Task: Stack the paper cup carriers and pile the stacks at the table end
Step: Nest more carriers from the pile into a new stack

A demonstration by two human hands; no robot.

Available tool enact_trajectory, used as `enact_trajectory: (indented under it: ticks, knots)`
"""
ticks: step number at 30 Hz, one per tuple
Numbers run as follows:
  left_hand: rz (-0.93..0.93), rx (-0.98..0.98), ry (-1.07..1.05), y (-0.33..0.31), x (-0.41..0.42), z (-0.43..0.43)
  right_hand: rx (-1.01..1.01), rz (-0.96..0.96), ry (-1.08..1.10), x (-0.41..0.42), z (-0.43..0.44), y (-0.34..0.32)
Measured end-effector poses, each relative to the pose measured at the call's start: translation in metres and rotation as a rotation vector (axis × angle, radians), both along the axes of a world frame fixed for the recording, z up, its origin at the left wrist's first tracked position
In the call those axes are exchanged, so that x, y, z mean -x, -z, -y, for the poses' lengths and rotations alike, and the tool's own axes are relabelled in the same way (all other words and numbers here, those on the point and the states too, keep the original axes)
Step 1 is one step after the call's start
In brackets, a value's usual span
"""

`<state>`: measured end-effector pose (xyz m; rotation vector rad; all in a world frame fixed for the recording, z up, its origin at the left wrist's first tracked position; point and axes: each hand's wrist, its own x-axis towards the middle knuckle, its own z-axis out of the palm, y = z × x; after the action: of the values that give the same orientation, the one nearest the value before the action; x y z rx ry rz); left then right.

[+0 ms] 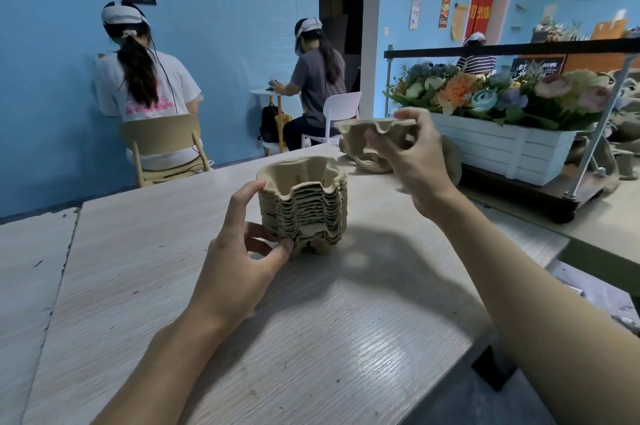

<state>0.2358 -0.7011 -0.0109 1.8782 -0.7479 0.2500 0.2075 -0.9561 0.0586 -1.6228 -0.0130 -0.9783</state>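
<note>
- Your left hand [239, 251] has the stack of cup carriers [303, 208] gripped from its left side: thumb at the bottom front corner, index finger up by the top rim.
- That stack sits upright on the wooden table [346, 338], about mid-table and just ahead of you, all nested with the open cups facing up.
- Your right hand [412, 161] is pinching a single carrier [377, 132], thumb over the near wall and fingers hooked on the far rim. It's up in the air, off to the right of the stack and farther away, not touching it.
- More loose carriers [369, 163] lie on the table's far end behind that hand. Mostly hidden, so I can't really tell how many.
- White planter box of flowers [502, 147] sits on a rolling cart just beyond the right edge of the table.
</note>
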Motion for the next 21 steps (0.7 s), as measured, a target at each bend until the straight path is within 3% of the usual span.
enact_trajectory:
  ticks: [4,8,16,21]
  knots:
    - [-0.007,0.002,0.018,0.001,0.001,0.0,0.07,0.037,-0.094,0.011,-0.033,-0.026]
    - [-0.027,0.002,0.019,-0.002,0.004,0.001,0.158,-0.049,-0.223,0.009,-0.063,-0.026]
    - [-0.054,0.042,0.01,-0.001,0.004,-0.001,0.268,-0.114,-0.207,0.006,-0.071,-0.012]
    - [-0.062,0.014,-0.003,-0.001,0.002,0.0,0.313,-0.309,-0.265,0.009,-0.049,-0.008]
